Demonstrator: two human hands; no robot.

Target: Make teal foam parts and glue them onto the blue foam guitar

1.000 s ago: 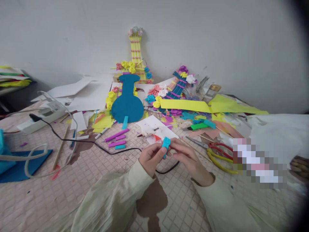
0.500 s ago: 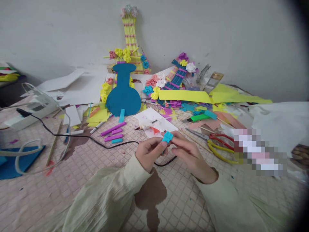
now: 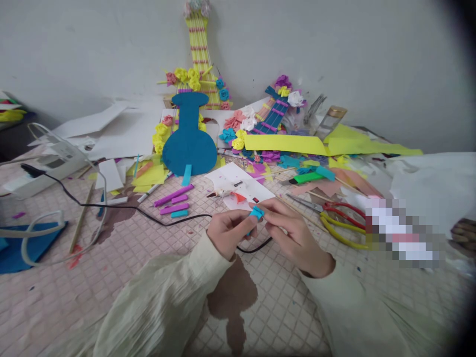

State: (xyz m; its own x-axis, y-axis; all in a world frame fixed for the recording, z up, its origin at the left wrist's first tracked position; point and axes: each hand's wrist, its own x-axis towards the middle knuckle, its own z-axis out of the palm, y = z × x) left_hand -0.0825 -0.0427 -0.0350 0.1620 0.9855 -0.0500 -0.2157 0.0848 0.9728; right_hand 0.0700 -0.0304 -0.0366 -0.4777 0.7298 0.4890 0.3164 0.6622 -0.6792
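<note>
White plastic catches my eye at far left: a power strip (image 3: 25, 185) on the table (image 3: 137, 263). Rightward I see purple strips (image 3: 174, 196) and a blue guitar-shaped cutout (image 3: 189, 151). My left hand (image 3: 231, 232) has its grip closed on a small folded turquoise piece (image 3: 256, 213), raised between both hands; my right hand (image 3: 295, 237) touches its right edge, though I can't tell whether that grip pinches. Red-handled scissors (image 3: 310, 204) lie beyond.

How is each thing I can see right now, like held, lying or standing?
Light-blue paper: held up, partly hidden
Left hand: pinching the light-blue paper
Right hand: touching the light-blue paper
Blue cutout: propped upright
Scissors: lying down
Purple strips: lying flat
Jar: lid on
Black plug: at the power strip, unclear whether plugged in
</note>
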